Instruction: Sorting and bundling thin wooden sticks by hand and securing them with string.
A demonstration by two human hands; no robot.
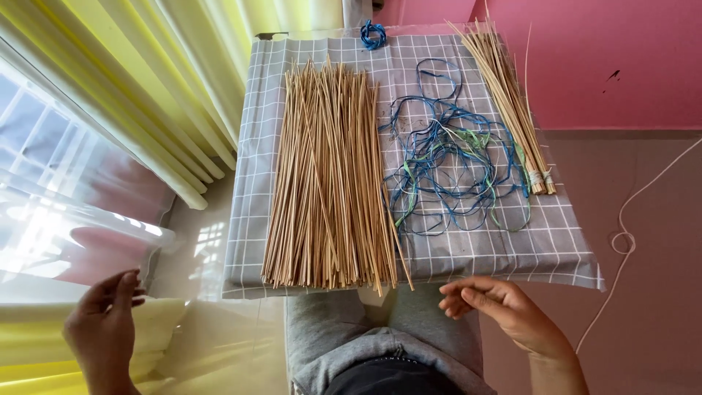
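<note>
A: Straw-coloured thin sticks [329,179] lie in a loose pile on a desk covered by a grey checked cloth [468,252].

B: Where are the hands?

A: Both are off the desk, at its near edge. The right hand [497,307] hovers just below the cloth, fingers loosely curled, holding nothing. The left hand [102,325] is well to the left, fingers released, near clear plastic sheeting [66,234].

B: Anything else?

A: Tangled blue and green string [453,168], and a tied stick bundle [512,102] further right.
</note>
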